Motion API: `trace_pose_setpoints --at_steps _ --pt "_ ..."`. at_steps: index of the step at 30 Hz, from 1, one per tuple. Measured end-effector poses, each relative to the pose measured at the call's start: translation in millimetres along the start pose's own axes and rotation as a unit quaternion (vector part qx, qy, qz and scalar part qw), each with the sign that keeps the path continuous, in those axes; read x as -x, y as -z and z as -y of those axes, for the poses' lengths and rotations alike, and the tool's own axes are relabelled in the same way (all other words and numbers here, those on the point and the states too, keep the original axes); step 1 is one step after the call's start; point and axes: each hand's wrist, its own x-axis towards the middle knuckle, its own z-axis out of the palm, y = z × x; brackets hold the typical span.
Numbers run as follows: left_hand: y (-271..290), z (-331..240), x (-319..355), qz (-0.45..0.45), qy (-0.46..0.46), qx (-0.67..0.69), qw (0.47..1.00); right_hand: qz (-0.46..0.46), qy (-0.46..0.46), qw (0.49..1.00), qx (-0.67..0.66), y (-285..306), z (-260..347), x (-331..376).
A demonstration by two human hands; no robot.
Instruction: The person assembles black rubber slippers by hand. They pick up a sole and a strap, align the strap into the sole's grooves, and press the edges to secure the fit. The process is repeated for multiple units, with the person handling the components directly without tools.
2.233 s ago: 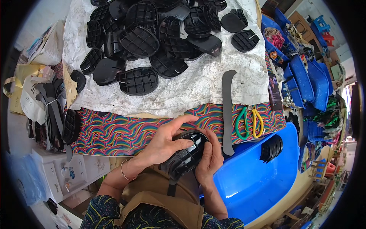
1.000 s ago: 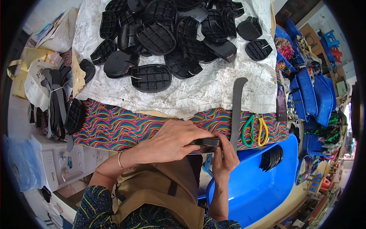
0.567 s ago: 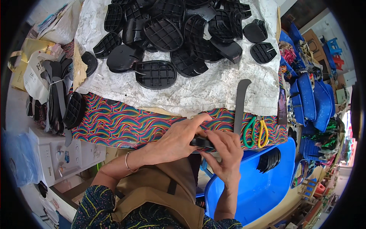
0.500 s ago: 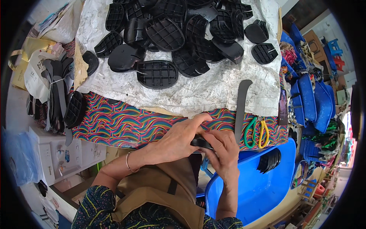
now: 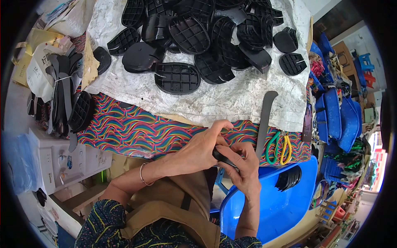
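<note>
Both hands meet at the near edge of the rainbow-wave patterned table cover (image 5: 136, 132). Left hand (image 5: 202, 149) curls over the flat black moulded plastic sole piece (image 5: 225, 159), fingers closed on its top; right hand (image 5: 244, 165) grips it from below and the right. Just beneath lies the big blue plastic tub (image 5: 264, 206), and right of the hands a green-and-yellow-handled pair of scissors (image 5: 278, 146).
</note>
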Motion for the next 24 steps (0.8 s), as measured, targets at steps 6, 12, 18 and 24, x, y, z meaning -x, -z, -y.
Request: trace_pose_setpoints --at_steps 6,12,18,24 --pt "0 8 -1 -0.017 -0.014 -0.001 1.0 -0.006 0.013 1.0 0.007 -6 -7 2" --pt "23 15 6 0.028 -0.017 0.206 0.978 -0.063 -0.032 0.996 -0.045 -8 -11 8" --pt "13 12 16 -0.199 -0.167 -0.054 0.964 -0.073 -0.052 0.995 -0.048 -11 -10 7" --pt "12 25 9 -0.202 -0.291 -0.165 0.921 -0.077 -0.048 0.994 -0.053 -12 -13 6"
